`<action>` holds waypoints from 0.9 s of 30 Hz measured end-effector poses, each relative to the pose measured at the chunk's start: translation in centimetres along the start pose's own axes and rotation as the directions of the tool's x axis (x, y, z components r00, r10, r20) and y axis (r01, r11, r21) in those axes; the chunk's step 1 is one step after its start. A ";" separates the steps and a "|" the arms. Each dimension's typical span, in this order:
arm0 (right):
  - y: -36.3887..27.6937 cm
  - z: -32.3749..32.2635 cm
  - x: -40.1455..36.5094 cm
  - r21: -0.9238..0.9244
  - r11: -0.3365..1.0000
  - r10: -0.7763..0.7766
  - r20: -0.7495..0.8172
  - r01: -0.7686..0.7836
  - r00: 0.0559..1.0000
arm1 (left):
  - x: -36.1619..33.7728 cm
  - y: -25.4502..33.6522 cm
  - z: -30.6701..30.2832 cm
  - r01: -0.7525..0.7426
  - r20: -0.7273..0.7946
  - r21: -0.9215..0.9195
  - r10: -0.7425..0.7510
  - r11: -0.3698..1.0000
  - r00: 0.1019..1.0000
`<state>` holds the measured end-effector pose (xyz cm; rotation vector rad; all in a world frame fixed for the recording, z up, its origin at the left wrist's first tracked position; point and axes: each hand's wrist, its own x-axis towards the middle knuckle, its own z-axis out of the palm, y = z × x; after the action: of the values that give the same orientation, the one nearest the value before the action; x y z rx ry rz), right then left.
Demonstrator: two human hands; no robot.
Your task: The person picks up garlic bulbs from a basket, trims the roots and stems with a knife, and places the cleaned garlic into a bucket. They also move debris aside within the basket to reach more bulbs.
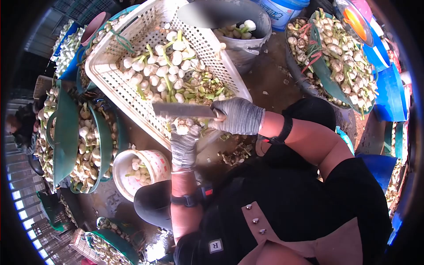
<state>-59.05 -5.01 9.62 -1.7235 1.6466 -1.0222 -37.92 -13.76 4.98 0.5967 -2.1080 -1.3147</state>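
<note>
My right hand [238,115], in a grey knit glove, is wrapped round the handle of a knife [185,110]. Its broad blade points left and is slightly blurred. Just below the blade, my gloved left hand [183,149] grips a garlic bulb [182,127], partly hidden by the fingers. Both hands are over the near edge of a white plastic crate [99,70]. Inside the crate lie many trimmed garlic bulbs [152,70], with cut green stem pieces [207,86] heaped at its right side.
A white bucket [121,174] holding garlic pieces stands by my left knee. Green baskets [104,145] full of garlic are at left. A grey bucket [245,55] and a large tub of garlic [344,57] stand beyond the crate. Scraps [236,154] litter the wet floor.
</note>
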 end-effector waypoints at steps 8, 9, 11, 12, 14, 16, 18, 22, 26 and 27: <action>-0.9 -0.1 -1.2 -0.310 0.944 -0.075 0.123 0.110 0.990 | -5.1 -9.7 0.6 -0.133 0.131 0.891 0.034 0.435 0.991; -1.6 -0.4 -1.1 -0.316 0.940 -0.086 0.152 0.131 0.985 | -5.4 -10.7 0.7 -0.136 0.134 0.891 0.036 0.433 0.990; -2.0 -0.3 -1.0 -0.321 0.935 -0.096 0.180 0.150 0.979 | -6.4 -14.0 1.1 -0.207 0.135 0.900 0.204 0.385 0.969; -2.1 -0.2 -1.0 -0.337 0.936 -0.037 0.200 0.104 0.979 | -6.7 -14.3 1.5 -0.154 0.156 0.987 0.395 -0.037 0.905; -1.6 0.2 -1.1 -0.354 0.934 0.025 0.215 0.054 0.976 | -7.4 -14.8 1.6 -0.118 0.107 0.978 0.072 0.170 0.992; 0.5 1.3 -1.3 -0.315 0.939 -0.109 0.106 0.137 0.988 | -5.5 -9.4 1.5 -0.010 0.107 0.940 -0.266 0.342 0.958; 1.9 2.0 -1.1 -0.312 0.937 -0.139 0.084 0.158 0.987 | -4.1 -6.1 1.5 -0.143 0.083 0.871 0.147 0.469 0.986; 3.6 2.6 -1.0 -0.342 0.931 -0.096 0.109 0.128 0.989 | -3.3 -3.8 1.9 -0.148 0.100 0.911 0.141 0.386 0.985; 7.4 0.8 1.8 -0.517 0.757 0.535 0.140 -0.399 0.833 | -1.7 3.4 -0.3 -0.046 -0.063 0.805 0.162 0.591 0.985; 8.5 0.4 1.6 -0.486 0.771 0.504 0.071 -0.411 0.861 | -2.2 3.9 -0.8 0.053 -0.308 0.644 0.195 0.763 0.931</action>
<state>-63.74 -7.55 2.75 -1.4921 2.1439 -0.2236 -36.08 -11.24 8.29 0.9412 -2.2044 -0.3415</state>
